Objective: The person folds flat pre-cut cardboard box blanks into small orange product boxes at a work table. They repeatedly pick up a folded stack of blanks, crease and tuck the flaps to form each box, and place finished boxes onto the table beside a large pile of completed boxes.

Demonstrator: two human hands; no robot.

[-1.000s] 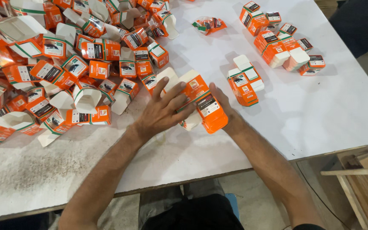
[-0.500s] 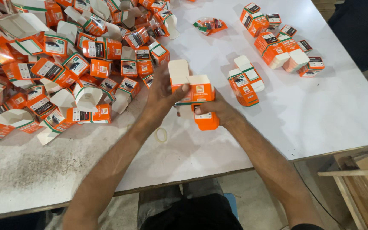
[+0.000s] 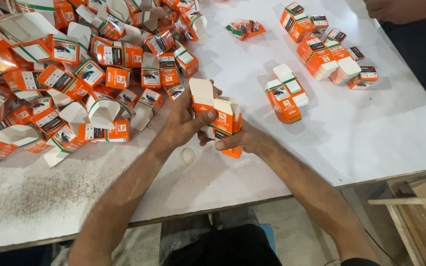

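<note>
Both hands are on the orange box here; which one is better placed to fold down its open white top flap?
Probably the left. The left hand grips the orange box high up, thumb just beneath the raised white flap. The right hand supports the box's lower end, farther from the flap.

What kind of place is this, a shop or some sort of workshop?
Most likely a small packing workshop. A heap of unfolded orange-and-white cartons covers a worn white table, finished boxes stand stacked, and both hands hold a carton.

Cartons lifted off the table
Both hands, left [image 3: 186, 120] and right [image 3: 242, 140], have raised the orange cartons [image 3: 220, 118] from flat at centre frame; a ring [image 3: 187, 155] now shows beneath them.
</note>
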